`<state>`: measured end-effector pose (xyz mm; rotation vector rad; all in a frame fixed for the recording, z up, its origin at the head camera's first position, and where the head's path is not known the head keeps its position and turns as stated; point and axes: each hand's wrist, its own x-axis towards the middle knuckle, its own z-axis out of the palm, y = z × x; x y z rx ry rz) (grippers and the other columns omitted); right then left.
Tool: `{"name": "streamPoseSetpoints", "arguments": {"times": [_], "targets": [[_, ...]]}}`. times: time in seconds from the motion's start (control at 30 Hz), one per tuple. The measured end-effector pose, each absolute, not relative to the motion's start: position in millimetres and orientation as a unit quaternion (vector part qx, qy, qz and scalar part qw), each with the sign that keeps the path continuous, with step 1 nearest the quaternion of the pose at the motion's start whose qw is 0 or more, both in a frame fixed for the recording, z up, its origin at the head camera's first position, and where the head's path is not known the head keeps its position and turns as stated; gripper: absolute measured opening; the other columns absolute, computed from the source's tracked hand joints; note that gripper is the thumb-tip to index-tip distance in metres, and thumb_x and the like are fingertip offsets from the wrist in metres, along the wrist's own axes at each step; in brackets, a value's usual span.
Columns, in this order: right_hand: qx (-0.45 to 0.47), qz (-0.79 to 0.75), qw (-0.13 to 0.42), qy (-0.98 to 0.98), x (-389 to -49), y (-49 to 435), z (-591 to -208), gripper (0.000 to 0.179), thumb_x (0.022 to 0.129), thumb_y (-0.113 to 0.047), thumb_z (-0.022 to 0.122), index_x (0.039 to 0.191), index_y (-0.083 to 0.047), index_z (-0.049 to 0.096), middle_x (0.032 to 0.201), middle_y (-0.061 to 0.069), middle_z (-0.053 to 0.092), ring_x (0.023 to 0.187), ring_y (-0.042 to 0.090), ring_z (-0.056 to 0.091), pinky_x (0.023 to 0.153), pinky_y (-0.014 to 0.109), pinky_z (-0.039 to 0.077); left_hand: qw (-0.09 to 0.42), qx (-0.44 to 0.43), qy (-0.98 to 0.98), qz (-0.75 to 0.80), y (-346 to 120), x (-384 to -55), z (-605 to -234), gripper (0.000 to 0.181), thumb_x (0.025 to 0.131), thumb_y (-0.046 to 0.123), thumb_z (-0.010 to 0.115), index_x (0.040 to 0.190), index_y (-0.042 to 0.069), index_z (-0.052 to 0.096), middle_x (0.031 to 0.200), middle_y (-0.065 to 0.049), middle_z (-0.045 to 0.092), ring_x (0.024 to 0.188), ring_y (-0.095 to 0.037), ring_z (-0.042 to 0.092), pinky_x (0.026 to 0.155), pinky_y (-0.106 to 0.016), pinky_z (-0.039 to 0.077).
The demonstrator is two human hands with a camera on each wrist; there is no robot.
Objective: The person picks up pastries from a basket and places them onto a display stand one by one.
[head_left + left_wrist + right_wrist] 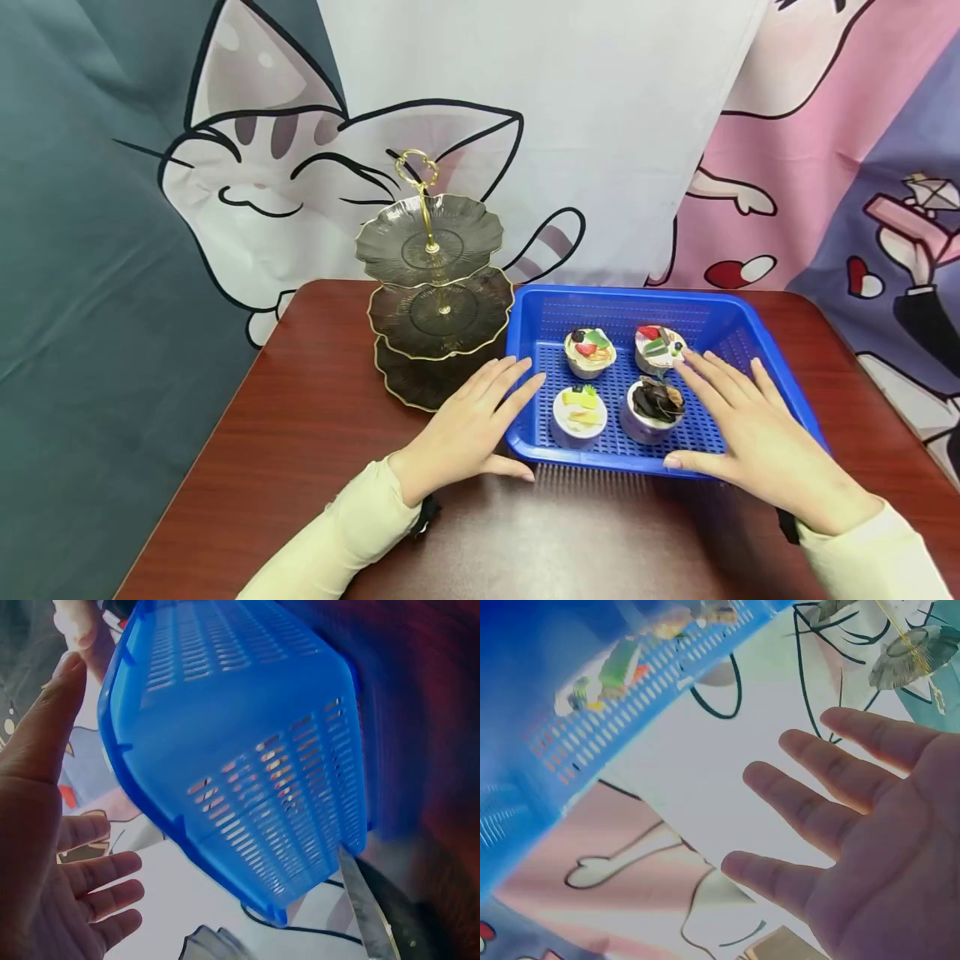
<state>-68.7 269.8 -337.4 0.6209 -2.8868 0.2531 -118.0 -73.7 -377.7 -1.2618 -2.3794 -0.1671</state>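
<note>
A blue plastic basket (780, 367) stands on the table, with several cupcakes in it. At its near left is a cupcake with yellow fruit (579, 415); beside it is one with dark chocolate-like topping (651, 410). Behind them sit a cupcake with strawberry and green fruit (590, 352) and another with similar topping (660, 348). My left hand (472, 425), fingers spread, is at the basket's left rim and holds nothing. Over the front right part of the basket is my right hand (742, 425), fingers straight and empty. In the left wrist view the basket's perforated wall (247, 802) faces the left palm.
A three-tier dark cake stand (431, 292) with gold edges and a gold ring handle stands left of the basket, close against it. The red-brown wooden table (300, 417) extends to the left and front. Behind hangs a curtain (600, 125) with cartoon figures.
</note>
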Motion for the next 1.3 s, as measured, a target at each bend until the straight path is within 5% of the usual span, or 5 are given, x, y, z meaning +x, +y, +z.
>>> {"name": "streamPoseSetpoints", "arguments": {"times": [0.47,0.8,1.3], "targets": [[0.245,0.089,0.115,-0.959,-89,278,-305,0.097,0.069,-0.054,0.079,0.142,-0.001,0.043,0.140,0.024,0.047,0.127,0.045,0.040,0.124,0.048,-0.001,0.290,-0.421,-0.857,-0.062,-62,-110,-394,0.091,0.072,0.068,0.067,0.128,-0.002,0.054,0.122,-0.014,0.060,0.117,-0.025,0.056,0.107,-0.035,0.044],[0.207,0.140,0.045,-0.967,-122,269,-284,0.082,0.074,-0.043,0.079,0.141,-0.009,0.046,0.141,0.020,0.048,0.130,0.042,0.041,0.102,0.067,0.035,0.335,-0.408,-0.847,-0.057,-60,-104,-406,0.073,0.076,0.061,0.069,0.111,-0.002,0.065,0.111,-0.013,0.066,0.108,-0.024,0.063,0.101,-0.033,0.050],[0.199,0.156,-0.002,-0.968,-173,268,-312,0.069,0.086,-0.043,0.067,0.139,-0.004,0.048,0.139,0.024,0.048,0.128,0.046,0.044,0.104,0.066,0.035,0.381,-0.419,-0.824,-0.013,-63,-103,-415,0.075,0.077,0.063,0.066,0.111,-0.003,0.067,0.112,-0.015,0.069,0.110,-0.026,0.065,0.104,-0.036,0.049]]}}
